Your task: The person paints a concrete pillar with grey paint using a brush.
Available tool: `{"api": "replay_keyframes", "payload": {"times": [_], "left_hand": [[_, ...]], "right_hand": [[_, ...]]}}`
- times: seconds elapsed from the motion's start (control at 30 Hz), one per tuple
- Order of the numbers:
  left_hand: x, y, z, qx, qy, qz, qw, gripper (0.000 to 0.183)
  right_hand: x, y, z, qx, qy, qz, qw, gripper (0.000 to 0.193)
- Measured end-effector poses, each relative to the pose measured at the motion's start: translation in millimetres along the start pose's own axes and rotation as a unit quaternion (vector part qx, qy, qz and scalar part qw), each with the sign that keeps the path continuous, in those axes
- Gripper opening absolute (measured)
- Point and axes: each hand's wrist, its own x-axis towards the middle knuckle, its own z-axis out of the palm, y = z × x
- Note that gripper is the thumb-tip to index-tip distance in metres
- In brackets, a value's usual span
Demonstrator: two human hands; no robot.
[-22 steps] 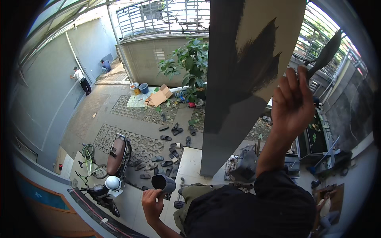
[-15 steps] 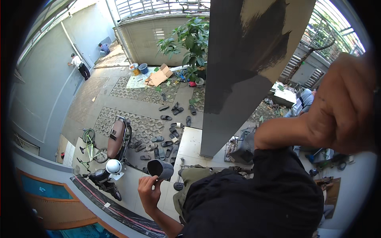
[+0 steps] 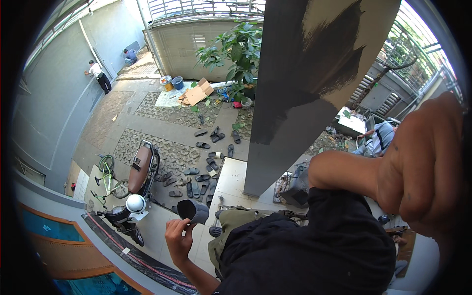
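Note:
My left hand (image 3: 179, 240) pinches the rim of a dark grey cup-like container (image 3: 198, 212), tilted with its dark mouth towards the upper left. What lies inside it I cannot make out. Large and close at the right edge, my right hand (image 3: 424, 160) is curled with its fingers bent inwards; whatever it may grip is hidden. Ahead of me rises a square pillar (image 3: 282, 113). Dark grey paint covers its left side and much of the front, with ragged brush strokes over the beige upper right. Both hands appear apart from the pillar.
Several sandals (image 3: 191, 189) lie beside the tiled step (image 3: 231, 179). To the left stand a motorbike (image 3: 140, 172), a white helmet (image 3: 135, 203) and a green bicycle (image 3: 107, 172). Buckets (image 3: 177, 83) and cardboard (image 3: 199, 92) sit farther back. People (image 3: 100, 76) are at the left wall and right.
My right hand has come down a little at the right edge, still curled. The left hand keeps its hold on the container. The whole view has shifted slightly.

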Motion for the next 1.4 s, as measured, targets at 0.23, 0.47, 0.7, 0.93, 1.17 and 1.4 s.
{"api": "replay_keyframes", "payload": {"times": [0.23,0.47,0.7,0.93,1.17,1.4], "left_hand": [[2,3,2,0.007,0.027,-0.002,1.000,0.025],[2,4,2,0.006,0.014,-0.012,1.000,0.024],[4,-1,3,-0.002,0.004,0.004,1.000,0.024],[0,-10,9,-0.013,-0.006,-0.013,1.000,0.024],[-2,-17,18,-0.023,0.002,0.007,1.000,0.026],[-8,-15,13,-0.016,0.007,-0.010,1.000,0.026]], "right_hand": [[-3,-10,10,-0.019,-0.023,0.010,1.000,0.026],[3,-7,16,-0.026,-0.020,0.002,0.999,0.024],[-1,-18,11,-0.055,0.016,0.006,0.998,0.024],[-44,-18,-49,-0.425,0.265,0.167,0.849,0.036],[-112,-2,-56,-0.739,0.097,0.500,0.441,0.024],[-197,44,-98,-0.786,0.014,0.535,0.310,0.023]]}}
